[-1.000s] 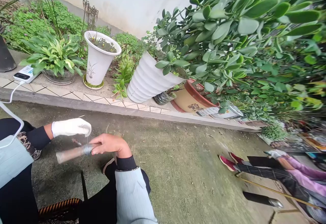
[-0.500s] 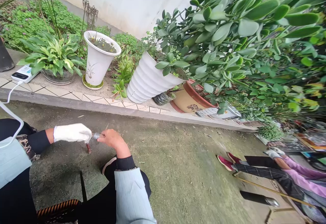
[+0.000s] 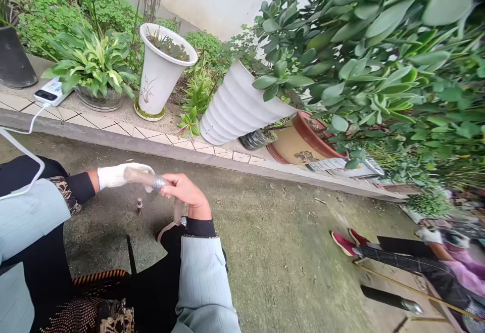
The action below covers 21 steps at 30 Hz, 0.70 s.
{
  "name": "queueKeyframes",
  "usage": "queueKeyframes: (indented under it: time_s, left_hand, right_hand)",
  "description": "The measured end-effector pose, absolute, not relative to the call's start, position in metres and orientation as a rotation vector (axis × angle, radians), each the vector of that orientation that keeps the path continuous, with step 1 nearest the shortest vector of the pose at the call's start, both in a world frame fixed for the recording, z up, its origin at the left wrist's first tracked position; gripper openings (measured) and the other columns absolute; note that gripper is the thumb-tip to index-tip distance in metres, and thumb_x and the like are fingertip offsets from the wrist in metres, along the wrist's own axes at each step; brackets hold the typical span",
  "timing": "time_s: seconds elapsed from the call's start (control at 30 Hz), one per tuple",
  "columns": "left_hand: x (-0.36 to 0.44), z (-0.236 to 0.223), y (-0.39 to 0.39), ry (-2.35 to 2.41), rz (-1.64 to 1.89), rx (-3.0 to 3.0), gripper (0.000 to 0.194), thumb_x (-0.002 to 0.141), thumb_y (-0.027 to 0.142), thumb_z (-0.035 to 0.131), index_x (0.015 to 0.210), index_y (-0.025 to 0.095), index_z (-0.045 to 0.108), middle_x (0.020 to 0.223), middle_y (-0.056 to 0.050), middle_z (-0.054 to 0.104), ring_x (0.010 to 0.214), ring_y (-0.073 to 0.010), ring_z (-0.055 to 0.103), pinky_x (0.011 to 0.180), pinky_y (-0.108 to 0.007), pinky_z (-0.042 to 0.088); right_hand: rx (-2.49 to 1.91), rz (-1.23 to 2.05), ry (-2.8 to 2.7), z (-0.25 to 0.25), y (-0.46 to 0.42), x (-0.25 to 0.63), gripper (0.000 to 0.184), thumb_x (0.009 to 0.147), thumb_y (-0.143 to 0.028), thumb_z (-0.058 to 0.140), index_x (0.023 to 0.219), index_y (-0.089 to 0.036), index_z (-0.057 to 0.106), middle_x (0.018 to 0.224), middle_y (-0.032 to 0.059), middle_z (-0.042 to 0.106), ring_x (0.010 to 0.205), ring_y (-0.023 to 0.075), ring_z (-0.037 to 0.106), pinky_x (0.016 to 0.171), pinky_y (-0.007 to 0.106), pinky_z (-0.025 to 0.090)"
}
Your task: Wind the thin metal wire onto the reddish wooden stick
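The right hand [image 3: 184,191], bare, is closed on a pale rod [image 3: 141,177], right beside a coil of silvery wire [image 3: 159,183] wound around it. The rod is blurred and points left from this grip, across the front of the white-gloved left hand [image 3: 112,176]; whether that hand's fingers clasp anything, I cannot tell. Far left of the grip and beyond it, a white device [image 3: 52,93] with a cable plugged in lies on the tiled ledge [image 3: 125,129]. Next comes a leafy plant [image 3: 94,62] in a clear bowl. Below and left of the grip, a small brown piece [image 3: 139,206] is near the hands. Straight beyond the grip stands a white pot [image 3: 161,80] on a saucer; to its right, a ribbed white pot [image 3: 242,108] leans. Well apart, far right of the grip, is another person in red shoes [image 3: 343,243].
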<state>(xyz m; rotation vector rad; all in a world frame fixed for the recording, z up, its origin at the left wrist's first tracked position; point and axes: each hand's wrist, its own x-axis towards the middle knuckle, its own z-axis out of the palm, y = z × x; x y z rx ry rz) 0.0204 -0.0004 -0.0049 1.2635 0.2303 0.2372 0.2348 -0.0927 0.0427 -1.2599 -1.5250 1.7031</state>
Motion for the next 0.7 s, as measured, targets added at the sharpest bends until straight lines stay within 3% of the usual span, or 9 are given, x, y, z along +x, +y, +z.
queueKeyframes:
  time_s: [0.13, 0.23, 0.37, 0.5, 0.7]
  left_hand:
    - [0.025, -0.017, -0.004, 0.195, 0.293, 1.041, 0.043, 0.086, 0.046, 0.06, 0.109, 0.009, 0.062, 0.098, -0.017, 0.067, 0.076, -0.0219, 0.065, 0.073, -0.035, 0.051]
    - [0.025, -0.018, -0.006, 0.272, 0.285, 1.009, 0.042, 0.09, 0.043, 0.055, 0.114, 0.009, 0.059, 0.097, -0.017, 0.068, 0.069, -0.0197, 0.065, 0.069, -0.034, 0.051]
    - [0.025, -0.012, -0.005, 0.35, 0.283, 1.142, 0.033, 0.089, 0.038, 0.056, 0.099, 0.008, 0.064, 0.085, -0.012, 0.067, 0.065, -0.0164, 0.062, 0.064, -0.028, 0.048]
    - [0.024, -0.003, -0.007, 0.339, 0.22, 1.224, 0.026, 0.084, 0.032, 0.061, 0.094, 0.008, 0.065, 0.073, -0.005, 0.062, 0.062, -0.0139, 0.056, 0.06, -0.025, 0.046]
    - [0.022, 0.004, -0.008, 0.295, 0.192, 1.166, 0.026, 0.085, 0.031, 0.06, 0.097, 0.01, 0.064, 0.076, -0.005, 0.062, 0.069, -0.0159, 0.057, 0.068, -0.028, 0.046]
  right_hand:
    - [-1.209, 1.494, -1.339, 0.045, -0.091, 0.232, 0.036, 0.07, -0.046, 0.071, 0.081, -0.013, 0.063, 0.059, -0.0031, 0.05, 0.052, 0.0079, 0.042, 0.053, 0.023, 0.035]
    - [-1.187, 1.431, -1.22, 0.047, -0.091, 0.23, 0.041, 0.071, -0.05, 0.069, 0.089, -0.013, 0.064, 0.058, -0.0033, 0.048, 0.051, 0.0089, 0.042, 0.053, 0.024, 0.034]
    - [-1.236, 1.433, -1.139, 0.047, -0.092, 0.229, 0.052, 0.072, -0.052, 0.065, 0.103, -0.012, 0.066, 0.055, -0.0034, 0.049, 0.049, 0.009, 0.04, 0.052, 0.024, 0.032]
    - [-1.298, 1.425, -1.068, 0.043, -0.09, 0.227, 0.044, 0.072, -0.048, 0.066, 0.097, -0.011, 0.068, 0.052, -0.0031, 0.05, 0.05, 0.0095, 0.043, 0.052, 0.024, 0.034]
    - [-1.344, 1.395, -0.929, 0.035, -0.087, 0.222, 0.036, 0.072, -0.044, 0.068, 0.089, -0.013, 0.067, 0.052, -0.0026, 0.053, 0.048, 0.0089, 0.045, 0.049, 0.022, 0.035]
